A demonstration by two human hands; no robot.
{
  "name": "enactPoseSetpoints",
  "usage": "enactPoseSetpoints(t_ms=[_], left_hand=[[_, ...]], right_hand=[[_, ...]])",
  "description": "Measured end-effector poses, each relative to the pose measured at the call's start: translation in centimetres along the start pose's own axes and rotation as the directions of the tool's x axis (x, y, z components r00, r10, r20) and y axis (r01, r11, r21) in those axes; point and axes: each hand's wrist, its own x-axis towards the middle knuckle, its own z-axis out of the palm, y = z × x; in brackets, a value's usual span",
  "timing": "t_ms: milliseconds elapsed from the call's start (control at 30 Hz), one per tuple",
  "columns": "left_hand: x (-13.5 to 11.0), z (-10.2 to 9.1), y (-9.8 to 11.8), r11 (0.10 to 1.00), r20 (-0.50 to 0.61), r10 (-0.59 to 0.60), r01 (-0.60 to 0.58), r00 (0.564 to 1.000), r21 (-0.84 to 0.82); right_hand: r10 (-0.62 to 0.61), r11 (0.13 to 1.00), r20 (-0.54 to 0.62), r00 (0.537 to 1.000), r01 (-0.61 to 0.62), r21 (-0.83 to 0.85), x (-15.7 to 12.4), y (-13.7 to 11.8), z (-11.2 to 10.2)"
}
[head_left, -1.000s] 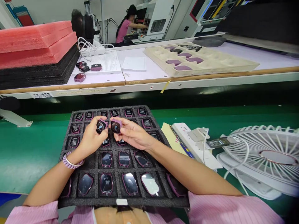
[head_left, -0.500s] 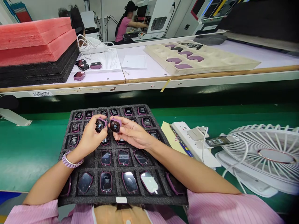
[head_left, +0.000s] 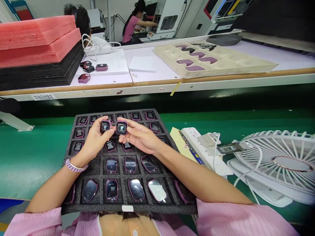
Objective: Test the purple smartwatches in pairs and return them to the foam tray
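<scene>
A black foam tray (head_left: 97,165) with rows of pockets lies on the green belt in front of me, filled with several purple smartwatch bodies. My left hand (head_left: 94,141) pinches one purple watch body (head_left: 104,126) with its lit screen facing me. Beside it, my right hand (head_left: 140,137) grips a second purple watch body (head_left: 121,127), screen also lit. The two watches sit side by side, nearly touching, above the tray's second row. A purple bracelet (head_left: 75,167) circles my left wrist.
A white power strip (head_left: 197,137) with plugs and a white fan (head_left: 278,164) lie right of the tray. On the bench behind are pink and black foam stacks (head_left: 36,49), loose watch bodies (head_left: 84,78), and a cream tray (head_left: 211,62). A person in pink (head_left: 134,26) works at far machines.
Both hands have lifted slightly up and away over the tray with their watches. The watch screens now face me more squarely.
</scene>
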Motion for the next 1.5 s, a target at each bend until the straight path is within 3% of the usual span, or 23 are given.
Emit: enactPoseSetpoints(t_ms=[100,200,667,1033,1500], left_hand=[[0.0,0.2,0.5,0.96,0.049,-0.151,0.158,0.987,-0.232],[0.2,0.2,0.7,0.928,0.048,-0.198,0.203,0.979,-0.312],[0.6,-0.1,-0.2,0.962,0.171,-0.114,0.152,0.979,-0.228],[0.5,-0.1,-0.4,0.975,0.206,-0.102,0.139,0.973,-0.172],[0.5,0.1,-0.4,0.98,0.197,-0.084,0.116,0.977,-0.16]], right_hand=[[0.002,1.0,-0.077,0.997,-0.002,0.001,0.3,-0.1,-0.2],[0.005,1.0,-0.108,0.994,-0.003,0.024,0.4,-0.1,-0.5],[-0.038,0.997,-0.108,0.993,0.031,-0.07,-0.1,-0.2,-0.2],[-0.082,0.981,-0.131,0.988,0.057,-0.184,-0.1,0.1,-0.2],[-0.09,0.976,-0.127,0.988,0.062,-0.21,-0.2,0.2,-0.3]])
